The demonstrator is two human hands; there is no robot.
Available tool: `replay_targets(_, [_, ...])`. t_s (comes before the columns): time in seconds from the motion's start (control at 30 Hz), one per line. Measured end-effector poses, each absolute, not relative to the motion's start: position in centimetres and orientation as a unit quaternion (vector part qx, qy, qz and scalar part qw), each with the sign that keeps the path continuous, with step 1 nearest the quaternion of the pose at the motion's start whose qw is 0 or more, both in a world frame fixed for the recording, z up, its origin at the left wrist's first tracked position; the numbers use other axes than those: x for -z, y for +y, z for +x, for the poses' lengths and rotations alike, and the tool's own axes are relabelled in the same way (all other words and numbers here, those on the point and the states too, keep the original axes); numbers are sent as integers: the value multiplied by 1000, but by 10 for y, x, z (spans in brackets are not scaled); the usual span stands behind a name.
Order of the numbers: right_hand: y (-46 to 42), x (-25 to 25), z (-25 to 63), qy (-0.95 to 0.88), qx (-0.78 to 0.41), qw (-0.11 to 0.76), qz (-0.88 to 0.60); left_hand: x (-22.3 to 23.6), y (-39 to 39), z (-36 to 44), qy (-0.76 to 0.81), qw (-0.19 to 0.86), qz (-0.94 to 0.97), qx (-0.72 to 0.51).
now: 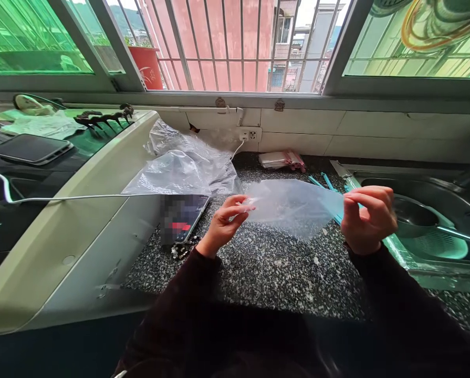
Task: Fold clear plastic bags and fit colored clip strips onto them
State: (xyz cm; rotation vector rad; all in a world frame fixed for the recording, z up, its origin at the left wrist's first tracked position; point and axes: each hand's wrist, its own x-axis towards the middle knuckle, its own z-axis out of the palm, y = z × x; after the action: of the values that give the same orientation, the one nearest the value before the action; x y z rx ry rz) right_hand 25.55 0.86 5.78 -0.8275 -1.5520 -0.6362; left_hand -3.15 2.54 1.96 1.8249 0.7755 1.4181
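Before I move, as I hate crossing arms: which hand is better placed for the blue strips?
Probably the right hand: it pinches the clear plastic beside the blue strips, while the left hand is nearer the phone.

Only small digits, apparently starting "34", can be made out on the smartphone (193, 216), while the pale marking on the red bucket (147, 68) cannot be read.

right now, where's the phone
In the head view, the phone lies left of center on the speckled countertop, just left of the left hand and at the near edge of the crumpled clear plastic.
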Motion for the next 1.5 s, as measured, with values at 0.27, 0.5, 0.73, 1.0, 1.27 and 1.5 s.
replay_targets(0.27, [3,-52,264,-677,311,559,-364,-4,38,-25,404,188,764,-466])
replay_targets(0.5, [11,-25,281,-766,272,442,-379,18,46,-18,427,280,789,-343])
replay_targets(0.73, [10,-17,281,-776,231,427,-403,11,42,-16,378,258,796,-396])
replay_targets(1.0, [17,-15,287,-780,237,422,-397,15,45,-17,376,210,796,-426])
replay_targets(1.27, [19,-20,288,-790,258,404,-383,15,45,-17,389,196,779,-451])
replay_targets(1.5, [19,-24,289,-793,286,378,-382,16,45,-17,347,143,776,-507])
